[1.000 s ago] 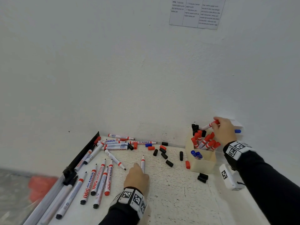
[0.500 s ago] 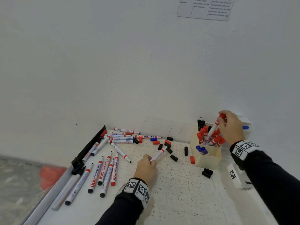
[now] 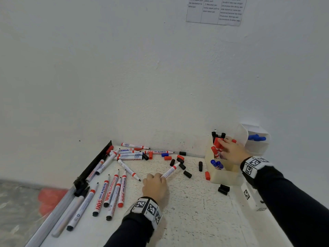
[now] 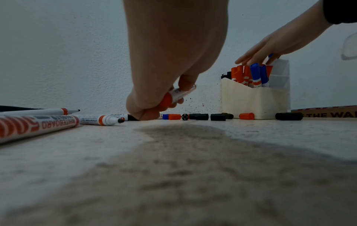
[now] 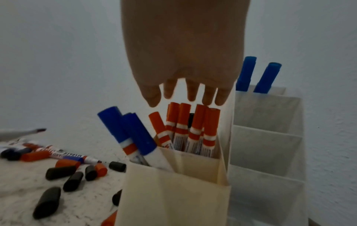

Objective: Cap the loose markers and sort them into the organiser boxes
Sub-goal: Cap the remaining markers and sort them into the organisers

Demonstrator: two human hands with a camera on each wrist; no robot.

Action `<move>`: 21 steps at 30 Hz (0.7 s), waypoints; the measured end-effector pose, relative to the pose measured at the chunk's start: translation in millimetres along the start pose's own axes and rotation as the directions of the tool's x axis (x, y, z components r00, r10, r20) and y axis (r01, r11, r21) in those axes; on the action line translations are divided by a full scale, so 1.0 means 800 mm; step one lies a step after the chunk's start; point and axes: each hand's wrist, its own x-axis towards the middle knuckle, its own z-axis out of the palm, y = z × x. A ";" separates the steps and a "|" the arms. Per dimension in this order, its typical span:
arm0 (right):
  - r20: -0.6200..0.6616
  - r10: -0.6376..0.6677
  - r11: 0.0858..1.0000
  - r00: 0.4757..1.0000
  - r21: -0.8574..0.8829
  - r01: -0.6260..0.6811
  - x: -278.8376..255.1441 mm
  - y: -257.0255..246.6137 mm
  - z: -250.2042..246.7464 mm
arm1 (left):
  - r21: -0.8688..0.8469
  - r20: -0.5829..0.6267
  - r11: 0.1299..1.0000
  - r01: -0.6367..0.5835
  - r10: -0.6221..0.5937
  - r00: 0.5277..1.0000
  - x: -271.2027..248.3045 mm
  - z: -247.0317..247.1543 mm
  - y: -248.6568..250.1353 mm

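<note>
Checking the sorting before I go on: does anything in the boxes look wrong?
Yes. In the cream box, front compartment, a blue-capped marker shows an orange band under its cap, like the orange-capped markers behind it: possibly a mismatched cap.

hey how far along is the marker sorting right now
Partly done. Capped red markers and blue ones stand in the cream organiser. The left hand holds an uncapped marker; the right hand hovers open over the reds. Many markers and loose caps remain.

I'm at an office or classroom corner: whiteboard markers (image 3: 108,191) strewn about, printed notice (image 3: 215,10) on the wall.
</note>
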 end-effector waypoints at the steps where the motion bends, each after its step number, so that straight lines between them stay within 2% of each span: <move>1: -0.067 -0.007 1.000 0.998 0.023 0.009 -0.002 -0.001 0.004 | 0.018 0.001 1.000 0.006 -0.006 1.000 0.000 -0.001 0.000; 3: -0.225 -0.029 0.998 0.974 0.046 0.041 -0.008 -0.005 0.010 | 0.006 0.002 1.000 0.005 -0.005 1.000 0.000 -0.002 0.002; 4: -0.249 -0.081 0.996 0.965 0.012 0.086 -0.010 -0.007 0.013 | -0.006 0.006 1.000 0.000 0.000 1.000 0.000 -0.003 0.003; 6: -0.189 -0.187 0.980 0.964 -0.098 0.172 -0.011 -0.011 0.017 | -0.062 0.018 0.998 -0.023 0.024 1.000 0.003 -0.002 0.001; 7: -0.174 -0.180 0.979 0.968 -0.126 0.160 -0.014 -0.015 0.017 | -0.094 0.025 0.995 -0.042 0.044 0.999 0.005 0.000 0.000; 10: -0.317 -0.031 0.991 0.948 -0.131 -0.011 -0.023 -0.023 0.011 | -0.129 0.035 0.990 -0.065 0.070 0.997 0.008 0.001 0.000; 13: -0.321 0.108 0.989 0.941 -0.063 -0.135 -0.028 -0.024 0.011 | -0.127 0.041 0.990 -0.067 0.073 0.997 0.009 0.001 -0.001; 15: -0.429 0.056 0.993 0.901 0.118 -0.005 -0.031 -0.027 0.013 | -0.107 0.058 0.991 -0.074 0.081 0.995 0.008 0.000 0.000; 16: -0.477 0.014 0.970 0.879 0.221 0.105 -0.034 -0.031 0.011 | -0.102 0.061 0.992 -0.080 0.087 0.994 0.007 0.000 0.001; 17: -0.469 -0.024 0.930 0.883 0.314 0.192 -0.040 -0.037 0.009 | -0.101 0.060 0.991 -0.085 0.092 0.994 0.007 0.000 0.001; 18: -0.389 -0.068 0.888 0.919 0.395 0.233 -0.046 -0.043 0.007 | -0.103 0.057 0.991 -0.087 0.094 0.994 0.006 0.000 0.001; 19: -0.244 -0.115 0.859 0.963 0.462 0.220 -0.054 -0.050 0.005 | -0.106 0.053 0.990 -0.089 0.095 0.994 0.005 0.000 0.002; 20: -0.054 -0.144 0.859 0.988 0.488 0.152 -0.061 -0.056 0.003 | -0.108 0.049 0.990 -0.092 0.097 0.994 0.005 0.000 0.002; 21: 0.136 -0.134 0.879 0.982 0.474 0.055 -0.067 -0.058 0.004 | -0.104 0.048 0.990 -0.097 0.103 0.994 0.005 0.000 0.002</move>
